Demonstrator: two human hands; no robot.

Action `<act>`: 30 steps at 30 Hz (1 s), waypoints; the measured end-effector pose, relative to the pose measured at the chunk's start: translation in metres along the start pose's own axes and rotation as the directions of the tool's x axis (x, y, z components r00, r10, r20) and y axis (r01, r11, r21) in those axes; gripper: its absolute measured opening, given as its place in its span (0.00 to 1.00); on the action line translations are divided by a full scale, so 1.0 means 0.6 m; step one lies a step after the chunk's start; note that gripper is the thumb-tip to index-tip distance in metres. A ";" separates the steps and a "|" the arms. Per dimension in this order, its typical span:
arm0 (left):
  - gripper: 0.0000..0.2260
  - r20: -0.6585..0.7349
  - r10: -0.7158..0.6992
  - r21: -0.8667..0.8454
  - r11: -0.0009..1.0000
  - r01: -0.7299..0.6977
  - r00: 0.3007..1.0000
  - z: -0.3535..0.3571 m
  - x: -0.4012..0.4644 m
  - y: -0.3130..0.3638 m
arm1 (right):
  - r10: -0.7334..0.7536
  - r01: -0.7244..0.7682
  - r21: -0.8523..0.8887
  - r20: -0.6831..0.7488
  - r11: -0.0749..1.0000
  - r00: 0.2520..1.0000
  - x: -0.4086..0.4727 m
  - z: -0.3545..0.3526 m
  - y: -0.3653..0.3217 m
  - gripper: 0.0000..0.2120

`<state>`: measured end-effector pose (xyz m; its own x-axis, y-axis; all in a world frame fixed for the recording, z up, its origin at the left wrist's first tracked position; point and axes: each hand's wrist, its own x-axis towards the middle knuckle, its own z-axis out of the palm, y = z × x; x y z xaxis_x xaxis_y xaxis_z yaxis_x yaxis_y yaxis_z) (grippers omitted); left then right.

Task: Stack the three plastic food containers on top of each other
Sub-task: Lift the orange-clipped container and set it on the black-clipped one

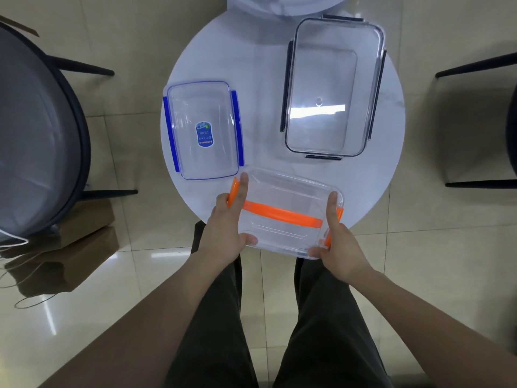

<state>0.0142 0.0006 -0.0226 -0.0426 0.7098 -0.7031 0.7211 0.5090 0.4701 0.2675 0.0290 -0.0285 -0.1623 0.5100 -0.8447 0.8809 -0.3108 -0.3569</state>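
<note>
Three clear plastic containers are at the round white table (260, 68). The orange-clipped container (282, 217) is at the near edge, tilted, held from both short ends. My left hand (230, 222) grips its left end, fingers over the orange clip. My right hand (340, 245) grips its right end, thumb on the lid. The blue-clipped container (205, 130), with a blue sticker on its lid, lies flat at the table's left. At the far right rests the largest one, the dark-clipped container (333, 88).
A grey cushioned chair (36, 130) stands to the left, another dark chair (492, 121) at the right edge. A brown paper bag (67, 253) sits on the tiled floor at lower left. A white round object (285, 2) borders the table's far side.
</note>
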 end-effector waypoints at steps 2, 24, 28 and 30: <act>0.62 0.005 -0.013 -0.020 1.000 0.013 1.000 -0.001 0.000 0.000 | 0.010 -0.010 0.000 0.009 1.000 1.000 0.000 -0.002 -0.003 0.65; 0.61 0.050 -0.056 0.017 0.998 0.055 0.997 -0.007 0.005 0.007 | 0.029 -0.024 -0.069 0.073 0.997 0.997 0.003 -0.023 -0.028 0.69; 0.61 0.055 -0.055 -0.001 0.998 0.055 0.997 -0.009 0.004 0.006 | 0.029 -0.023 -0.077 0.075 0.997 0.997 -0.002 -0.026 -0.031 0.68; 0.61 0.053 -0.041 -0.019 0.999 0.042 0.998 -0.009 0.005 0.003 | 0.028 -0.022 -0.085 0.070 0.996 0.997 -0.006 -0.029 -0.035 0.67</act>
<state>0.0117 0.0063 -0.0208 -0.0357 0.6615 -0.7491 0.7052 0.5478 0.4501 0.2574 0.0477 -0.0111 -0.1679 0.4435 -0.8804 0.9189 -0.2530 -0.3027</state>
